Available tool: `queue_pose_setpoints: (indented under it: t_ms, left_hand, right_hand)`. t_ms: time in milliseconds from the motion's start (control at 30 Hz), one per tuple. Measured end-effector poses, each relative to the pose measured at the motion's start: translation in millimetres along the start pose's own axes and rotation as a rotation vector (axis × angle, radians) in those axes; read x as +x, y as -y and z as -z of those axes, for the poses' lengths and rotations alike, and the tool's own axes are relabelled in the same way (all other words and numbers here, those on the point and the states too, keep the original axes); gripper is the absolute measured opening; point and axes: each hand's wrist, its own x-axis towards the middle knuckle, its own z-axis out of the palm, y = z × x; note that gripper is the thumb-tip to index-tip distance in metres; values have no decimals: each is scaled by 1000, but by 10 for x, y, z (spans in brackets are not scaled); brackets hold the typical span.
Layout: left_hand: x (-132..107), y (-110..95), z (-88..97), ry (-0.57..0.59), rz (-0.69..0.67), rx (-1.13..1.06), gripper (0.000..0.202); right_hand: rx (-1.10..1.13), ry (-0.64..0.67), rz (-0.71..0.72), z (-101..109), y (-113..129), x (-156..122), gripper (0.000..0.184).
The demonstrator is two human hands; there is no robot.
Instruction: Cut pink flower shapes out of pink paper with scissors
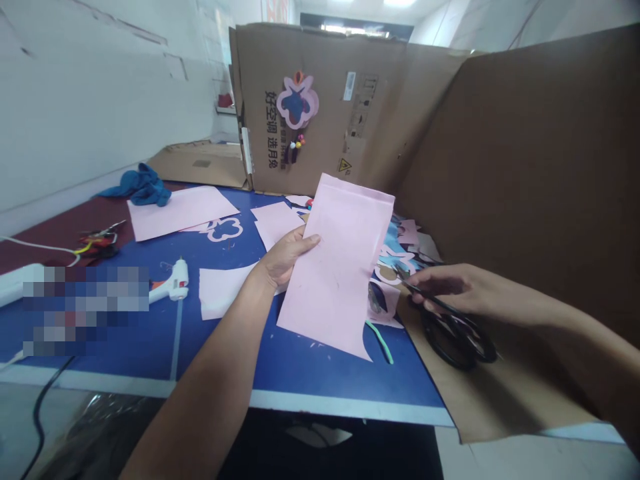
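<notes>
My left hand (287, 259) grips a sheet of pink paper (337, 267) by its left edge, thumb on the front and fingers hidden behind. The sheet is raised above the blue table, with a fold along its top and a curved cut at its lower right corner. Over to the right, my right hand (447, 287) is closed on black-handled scissors (450, 327), held near the pivot. Their handles hang down, and the blades point left toward a pile of paper cutouts (395, 257). A gap separates the scissors from the pink sheet.
A white glue gun (177, 280) lies left on the blue table (230, 353). Beyond it are a pink flower outline (225, 229), pink sheets (180, 210) and a blue cloth (143, 185). A green strip (381, 343) lies near the front. Cardboard (390, 120) walls off the back and right.
</notes>
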Motion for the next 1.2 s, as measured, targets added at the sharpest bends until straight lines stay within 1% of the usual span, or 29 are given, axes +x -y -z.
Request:
queue_pose_setpoints:
  t_ms: [300,467,700,833,933,1100,1200]
  left_hand:
    - [8,5,45,37,-17,-17,40]
    - [9,1,48,45,-7,-13,39]
    - [10,5,48,44,-4,-15,37]
    - [12,15,50,40,-2,-12,38]
    - [13,20,45,41,5,-7,38]
    - [17,22,32,29,3,-1,37]
    - [16,22,25,35,6,0,38]
  right_hand:
    - [-49,67,11,-2,84,92,38]
    - [-67,115,13,10,127,124,41]
    - [-73,90,20,15,169,144,42]
    - [-76,115,17,31,168,151,43]
    - [-77,113,21,42,176,149,40]
    - [-70,113,-7,53,186,153,42]
    - [-85,112,7,59,169,172,40]
